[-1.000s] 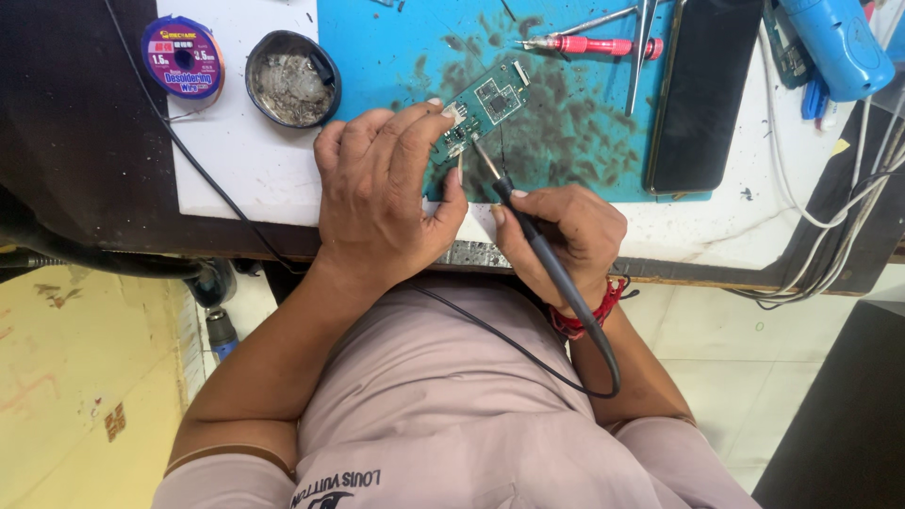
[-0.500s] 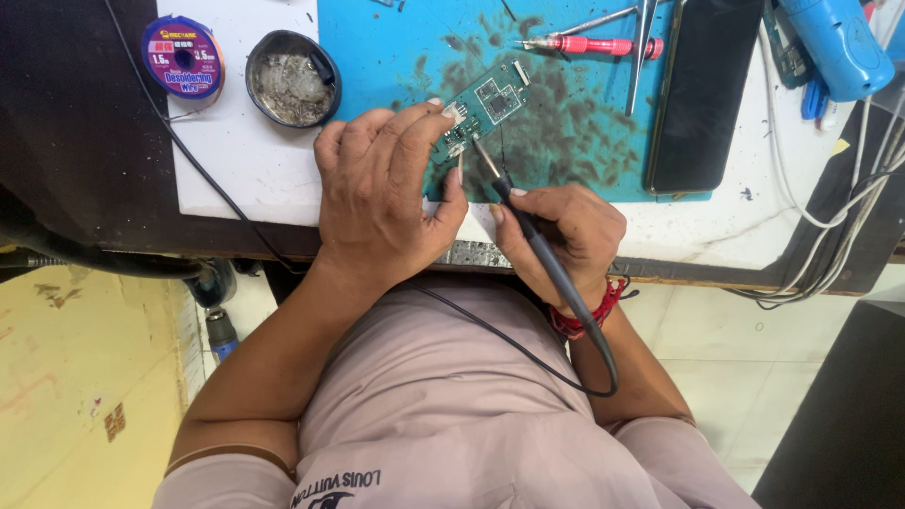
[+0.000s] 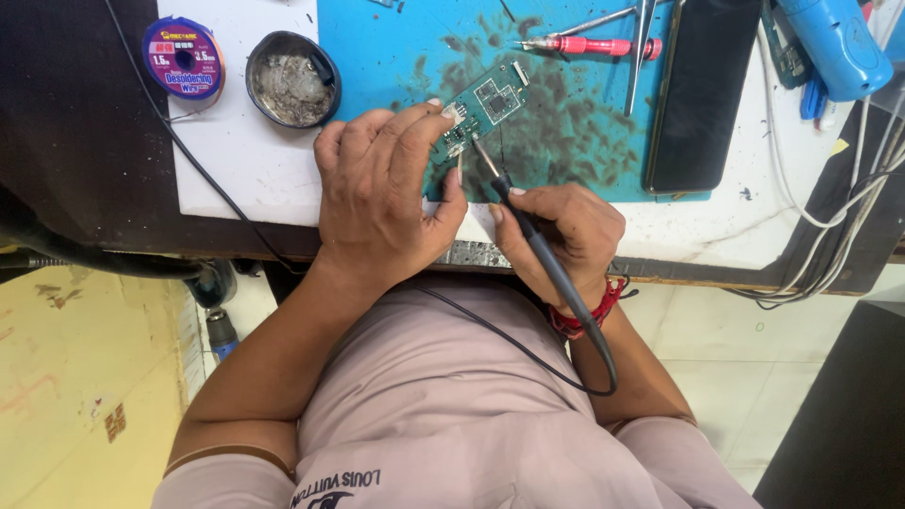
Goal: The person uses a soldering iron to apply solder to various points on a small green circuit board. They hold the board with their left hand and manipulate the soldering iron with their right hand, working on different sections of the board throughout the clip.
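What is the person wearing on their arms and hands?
Both hands are bare, with no gloves or rings that show. The left hand has nothing on its wrist. The right hand has a red thread band wound around its wrist. Short sleeves of a pale pinkish shirt cover only the upper arms, leaving the forearms bare.

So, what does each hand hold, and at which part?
Right hand grips the soldering iron by its dark handle; left hand pins the green circuit board at its near end.
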